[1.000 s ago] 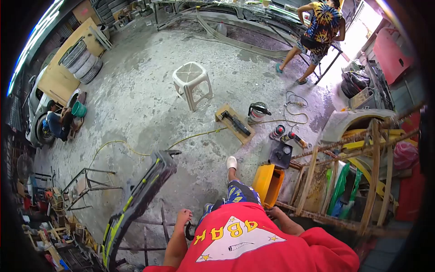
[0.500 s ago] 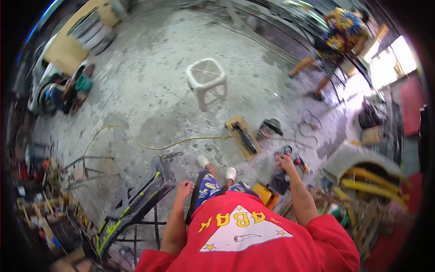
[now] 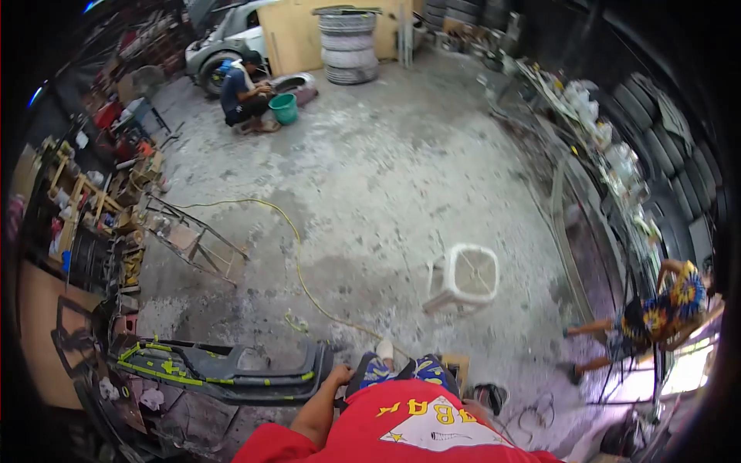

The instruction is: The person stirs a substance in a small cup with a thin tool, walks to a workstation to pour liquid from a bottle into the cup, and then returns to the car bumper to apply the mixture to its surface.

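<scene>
My left hand (image 3: 340, 376) hangs low at my side, its fingers curled in, with nothing showing in it. It is right by the near end of a dark car bumper (image 3: 282, 378). Yellow-green tape runs along the bumper's edges, and it lies lengthwise to my left on a dark frame. My right hand is out of view, down behind the red shirt at the lower edge.
A white plastic stool (image 3: 475, 274) stands ahead on the grey floor. A yellow hose (image 3: 297, 231) curves across it. One person crouches by a green bucket (image 3: 284, 109); another bends at the right. A metal frame (image 3: 197, 239) stands left, stacked tires (image 3: 347, 48) at the back.
My view has swung left, so the stool and the person at the right now sit farther right. The bumper lies more level across the view. My right hand has gone out of view.
</scene>
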### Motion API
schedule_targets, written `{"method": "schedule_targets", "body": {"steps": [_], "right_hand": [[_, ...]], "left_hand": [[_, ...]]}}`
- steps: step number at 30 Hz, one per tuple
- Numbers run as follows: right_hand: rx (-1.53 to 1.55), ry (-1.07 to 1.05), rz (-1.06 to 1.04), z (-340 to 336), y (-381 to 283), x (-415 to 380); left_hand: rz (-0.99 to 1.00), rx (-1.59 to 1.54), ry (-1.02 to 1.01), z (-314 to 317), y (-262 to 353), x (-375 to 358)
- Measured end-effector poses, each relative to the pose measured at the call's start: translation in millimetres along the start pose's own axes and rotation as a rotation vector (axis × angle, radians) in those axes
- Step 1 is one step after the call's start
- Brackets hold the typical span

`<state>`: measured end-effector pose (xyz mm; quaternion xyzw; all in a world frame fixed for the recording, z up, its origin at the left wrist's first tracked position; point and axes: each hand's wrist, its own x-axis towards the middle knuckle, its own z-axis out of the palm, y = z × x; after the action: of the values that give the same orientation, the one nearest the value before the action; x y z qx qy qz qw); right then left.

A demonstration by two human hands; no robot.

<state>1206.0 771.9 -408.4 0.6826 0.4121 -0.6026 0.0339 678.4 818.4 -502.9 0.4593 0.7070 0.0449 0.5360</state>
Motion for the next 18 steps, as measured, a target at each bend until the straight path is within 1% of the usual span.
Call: {"method": "schedule_targets", "body": {"steps": [1, 2, 3, 4, 6, 7, 9, 11, 12, 13, 14, 15, 16, 17, 18], "right_hand": [[-0.014, -0.009, -0.019, -18.4, -16.2, 29.5], [0.184, 0.007, 0.021, -39.9, -35.0, 55.9], [0.379, 0.02, 0.061, -60.5, -54.7, 83.3], [0.367, 0.007, 0.044, -80.4, -88.5, 100.1], [0.364, 0.19, -0.039, -121.3, -156.4, 121.5], [0.348, 0.175, -0.052, -137.4, -181.4, 136.3], [0.318, 0.163, -0.066, -171.5, -233.6, 179.5], [0.253, 0.118, -0.058, -196.2, -277.3, 228.0], [0.202, 0.087, -0.031, -209.0, -293.9, 251.0], [0.188, 0.048, -0.036, -222.4, -306.4, 284.4], [0.146, 0.032, -0.048, -236.2, -335.2, 302.7], [0.147, 0.026, 0.004, -243.4, -365.8, 316.9], [0.145, 0.013, 0.065, -248.8, -393.4, 329.3], [0.111, -0.033, 0.098, -259.3, -417.4, 353.9], [0.053, -0.061, 0.101, -266.3, -451.0, 375.0]], "left_hand": [[-0.034, -0.129, -0.038, -20.5, 12.4, 15.4], [-0.068, -0.254, -0.081, -39.8, 20.0, 29.2], [-0.03, -0.278, 0.0, -59.9, 29.2, 45.9], [-0.032, -0.286, 0.023, -83.7, 40.0, 62.2], [-0.029, -0.302, 0.116, -132.7, 62.4, 96.3], [0.037, -0.508, 0.21, -157.9, 82.3, 107.6], [0.177, -0.645, 0.428, -232.4, 141.0, 125.7], [0.25, -0.918, 0.526, -332.3, 243.3, 100.0], [0.275, -0.838, 0.547, -386.0, 289.2, 80.1], [0.523, -0.879, 0.486, -436.2, 340.5, 48.7], [0.768, -0.892, 0.427, -477.0, 379.1, 31.5], [0.961, -0.813, 0.42, -516.4, 433.7, -8.1], [1.143, -0.624, 0.451, -550.0, 478.9, -35.9], [1.243, -0.429, 0.501, -578.4, 522.0, -66.5], [1.416, -0.429, 0.452, -598.6, 556.5, -83.0]]}}
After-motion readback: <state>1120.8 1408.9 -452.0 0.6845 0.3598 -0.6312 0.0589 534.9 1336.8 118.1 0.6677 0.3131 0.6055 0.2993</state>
